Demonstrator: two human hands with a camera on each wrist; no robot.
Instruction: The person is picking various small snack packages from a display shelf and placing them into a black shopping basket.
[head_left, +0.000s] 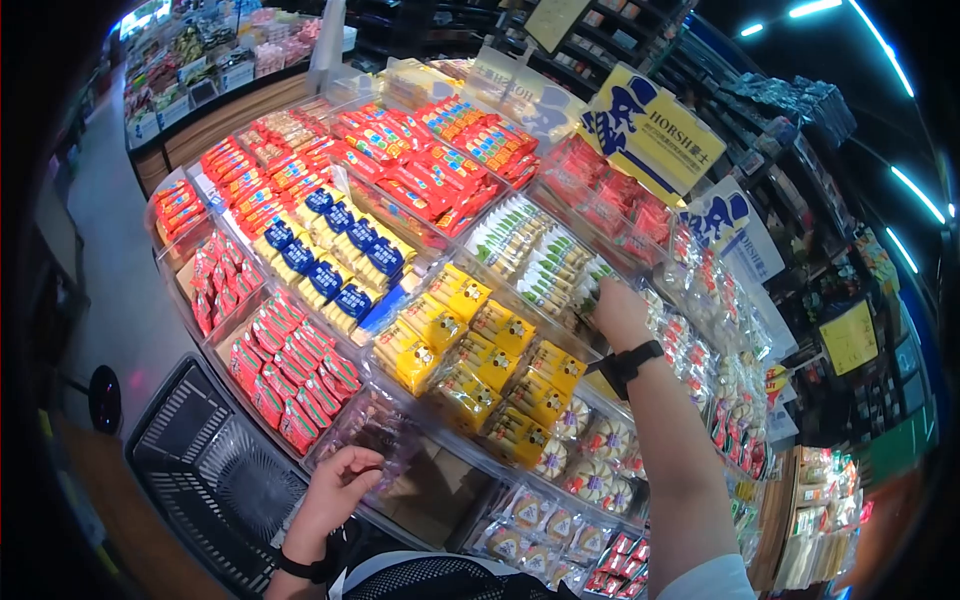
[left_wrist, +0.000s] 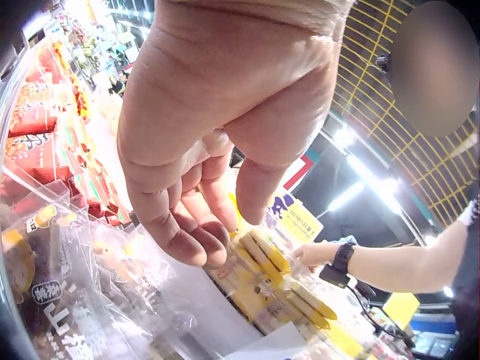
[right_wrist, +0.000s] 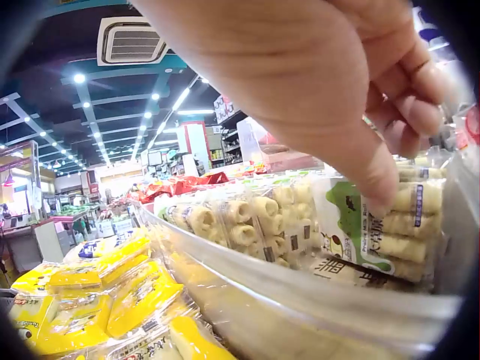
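My right hand (head_left: 620, 315) is down inside a clear bin of rolled wafers in white and green wrappers (head_left: 520, 245). In the right wrist view its thumb lies against the front of one wafer roll pack (right_wrist: 349, 229) with a green cow label, and the other fingers curl at the pack's far side, partly hidden. The pack stands tilted up at the bin's wall (right_wrist: 300, 289). My left hand (head_left: 335, 490) hangs with loosely bent fingers and holds nothing. It is over a low bin of clear packs with dark contents (left_wrist: 67, 292).
Yellow snack packs (head_left: 470, 350) fill the bin in front of the right hand. Red-wrapped packs (head_left: 295, 370) and blue-and-yellow ones (head_left: 335, 250) lie in bins to the left. A dark shopping basket (head_left: 215, 450) stands at the lower left. Yellow sign boards (head_left: 650, 130) rise behind.
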